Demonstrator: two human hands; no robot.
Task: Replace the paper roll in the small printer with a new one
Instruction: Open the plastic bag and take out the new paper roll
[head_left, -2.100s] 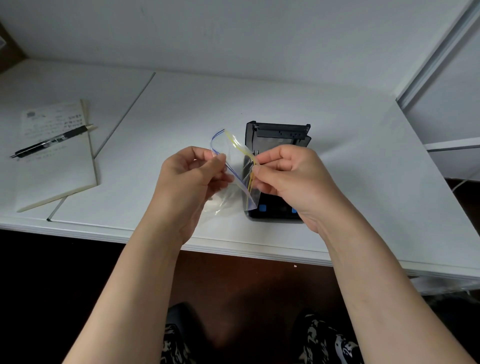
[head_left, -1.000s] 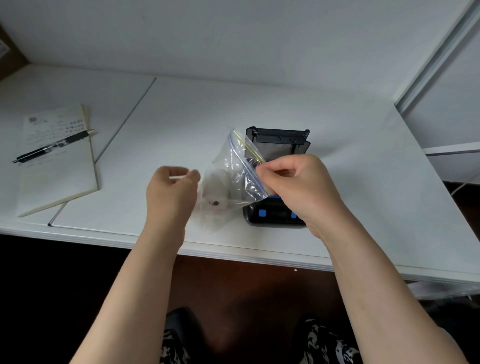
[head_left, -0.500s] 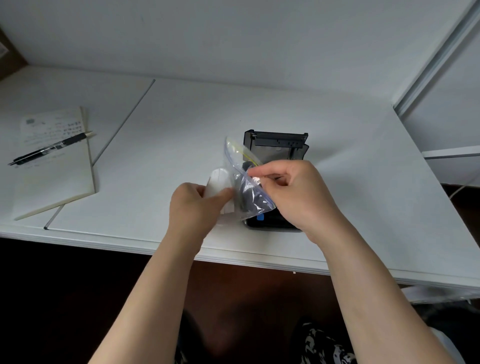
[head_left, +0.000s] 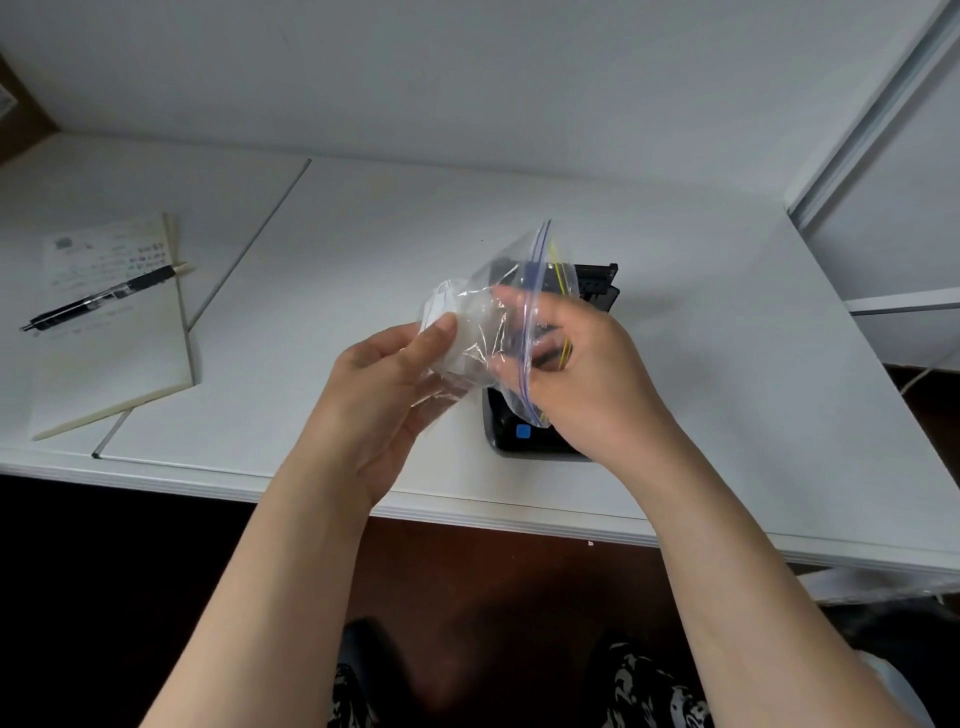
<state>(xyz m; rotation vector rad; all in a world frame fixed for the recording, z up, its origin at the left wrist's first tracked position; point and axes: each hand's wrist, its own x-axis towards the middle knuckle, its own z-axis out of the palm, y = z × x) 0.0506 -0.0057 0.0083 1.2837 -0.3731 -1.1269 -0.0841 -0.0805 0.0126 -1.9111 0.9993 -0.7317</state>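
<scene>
A clear zip bag (head_left: 511, 291) with a blue and yellow seal is held above the desk. Inside its closed end sits a white paper roll (head_left: 447, 338). My left hand (head_left: 384, 384) grips the bag's bottom around the roll from outside. My right hand (head_left: 587, 374) has its fingers pushed into the bag's open mouth, toward the roll. Behind and under the hands lies the small black printer (head_left: 524, 434) with a blue button, its lid (head_left: 597, 278) standing open at the far end. Most of the printer is hidden.
A notepad (head_left: 104, 332) with a black pen (head_left: 98, 299) on it lies at the left of the white desk (head_left: 727, 364). The desk's front edge runs just below my wrists. A white cabinet frame (head_left: 872, 135) stands at the right.
The bag was pulled open, then my left hand took hold of its bottom around the roll. My right hand's fingers went from pinching the seal to reaching inside; the bag rose and tilted.
</scene>
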